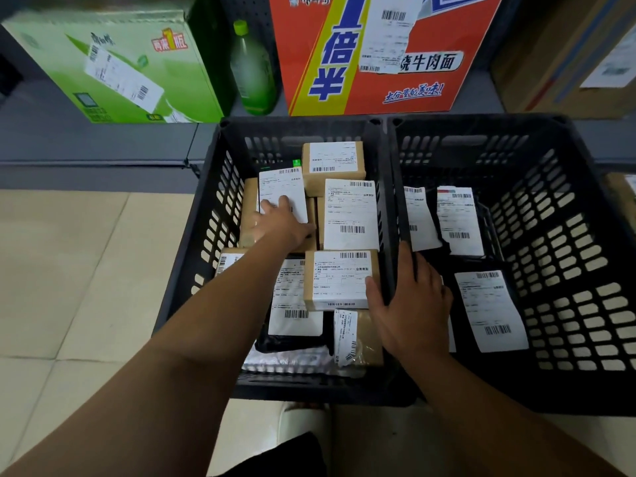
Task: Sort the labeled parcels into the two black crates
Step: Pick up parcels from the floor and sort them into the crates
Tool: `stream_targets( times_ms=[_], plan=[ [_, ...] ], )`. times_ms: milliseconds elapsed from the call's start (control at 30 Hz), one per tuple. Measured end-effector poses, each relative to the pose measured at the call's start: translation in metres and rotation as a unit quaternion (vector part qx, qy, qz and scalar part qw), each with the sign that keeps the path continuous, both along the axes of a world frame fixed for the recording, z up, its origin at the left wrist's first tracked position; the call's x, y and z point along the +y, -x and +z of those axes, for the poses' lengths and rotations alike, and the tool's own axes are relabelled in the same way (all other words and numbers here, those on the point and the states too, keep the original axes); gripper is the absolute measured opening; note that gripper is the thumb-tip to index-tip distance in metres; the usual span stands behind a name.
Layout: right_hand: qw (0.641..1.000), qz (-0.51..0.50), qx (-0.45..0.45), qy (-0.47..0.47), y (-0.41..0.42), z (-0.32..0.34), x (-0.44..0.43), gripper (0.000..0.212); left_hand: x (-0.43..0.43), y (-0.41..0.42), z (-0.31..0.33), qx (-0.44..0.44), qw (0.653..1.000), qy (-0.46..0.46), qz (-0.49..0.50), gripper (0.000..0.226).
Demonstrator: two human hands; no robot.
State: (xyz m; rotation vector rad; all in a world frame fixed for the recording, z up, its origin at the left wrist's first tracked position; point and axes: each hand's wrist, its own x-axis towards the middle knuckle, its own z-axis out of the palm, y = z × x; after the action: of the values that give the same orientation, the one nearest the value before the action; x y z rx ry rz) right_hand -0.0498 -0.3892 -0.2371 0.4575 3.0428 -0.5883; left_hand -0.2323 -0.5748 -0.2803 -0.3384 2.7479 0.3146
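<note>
Crates for parcel sorting, seen from the head camera: two black slotted crates stand side by side on a tiled floor (69,270), the left crate (213,208) touching the right crate (568,235) along their inner rims. The left crate holds brown cardboard parcels with white labels, among them a far parcel (333,163) by its far wall, a large-label parcel (351,215) against its inner wall, and a black bag parcel (296,318) near its near edge. The left hand (280,223) reaches in and lies on a white-labelled parcel (284,187) toward the far left corner; fingers rest on the label, but whether they grasp the parcel cannot be told. The right hand (411,304) rests spread and released over the two adjoining rims, its thumb touching a near cardboard parcel (339,280). The right crate holds what appear to be black bag parcels, one upright label (459,222) at mid-floor, another label (490,311) nearer. Behind the crates stand a green carton (113,67), a green bottle (253,70) and a red carton (378,53).
</note>
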Motion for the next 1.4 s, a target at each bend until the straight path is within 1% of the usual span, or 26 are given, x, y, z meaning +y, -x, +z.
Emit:
stream_targets(
  times_ms=[100, 167, 267, 367, 500, 667, 767, 900, 1000, 1133, 1167, 1233, 1300, 1367, 1400],
  plan=[
    [1.000, 0.001, 0.002, 0.008, 0.001, -0.001, 0.000, 0.078, -0.002, 0.001, -0.001, 0.013, 1.000, 0.016, -0.009, 0.087],
    [1.000, 0.001, 0.000, 0.006, 0.001, -0.002, 0.001, 0.078, -0.014, 0.001, 0.002, 0.012, 1.000, 0.016, 0.005, 0.090],
    [1.000, 0.002, -0.002, 0.007, 0.001, 0.000, 0.000, 0.081, -0.038, 0.002, -0.002, 0.021, 0.999, 0.002, 0.034, 0.084],
    [1.000, 0.005, 0.000, 0.004, 0.002, -0.001, 0.001, 0.082, -0.048, 0.002, -0.009, 0.034, 0.999, -0.024, 0.016, 0.077],
    [1.000, 0.003, 0.003, 0.009, 0.001, -0.001, 0.000, 0.084, -0.053, 0.005, -0.010, 0.039, 0.998, -0.038, -0.008, 0.077],
    [1.000, 0.005, 0.005, 0.012, 0.001, -0.003, 0.001, 0.078, -0.058, 0.005, -0.006, 0.034, 0.999, -0.038, -0.007, 0.080],
    [1.000, 0.000, 0.005, 0.014, 0.002, -0.005, 0.001, 0.080, -0.059, 0.005, -0.005, 0.027, 0.999, -0.047, -0.001, 0.079],
    [1.000, 0.002, 0.003, 0.012, 0.000, -0.004, 0.000, 0.081, -0.052, 0.006, 0.007, 0.009, 0.999, -0.051, 0.014, 0.085],
    [1.000, 0.011, 0.003, 0.023, 0.001, -0.003, 0.001, 0.079, -0.037, 0.000, 0.035, 0.019, 0.996, -0.080, 0.029, 0.085],
    [0.993, 0.014, 0.013, 0.114, -0.012, 0.013, 0.006, 0.068, -0.002, -0.023, 0.099, 0.074, 0.988, -0.123, -0.048, 0.059],
    [0.992, 0.020, 0.015, 0.125, -0.018, 0.021, 0.012, 0.067, 0.009, -0.031, 0.117, 0.087, 0.984, -0.143, -0.068, 0.054],
    [0.991, 0.036, 0.022, 0.130, -0.027, 0.039, 0.031, 0.062, 0.033, -0.051, 0.149, 0.090, 0.975, -0.182, -0.095, 0.051],
    [0.987, 0.019, 0.081, 0.141, -0.037, 0.067, 0.054, 0.055, 0.062, -0.080, 0.175, 0.091, 0.967, -0.203, -0.125, 0.050],
    [0.970, -0.025, 0.160, 0.182, -0.047, 0.100, 0.081, 0.045, 0.094, -0.112, 0.194, 0.094, 0.961, -0.223, -0.135, 0.047],
    [0.962, -0.043, 0.186, 0.195, -0.053, 0.116, 0.098, 0.040, 0.111, -0.131, 0.203, 0.087, 0.959, -0.236, -0.129, 0.046]
  ],
)
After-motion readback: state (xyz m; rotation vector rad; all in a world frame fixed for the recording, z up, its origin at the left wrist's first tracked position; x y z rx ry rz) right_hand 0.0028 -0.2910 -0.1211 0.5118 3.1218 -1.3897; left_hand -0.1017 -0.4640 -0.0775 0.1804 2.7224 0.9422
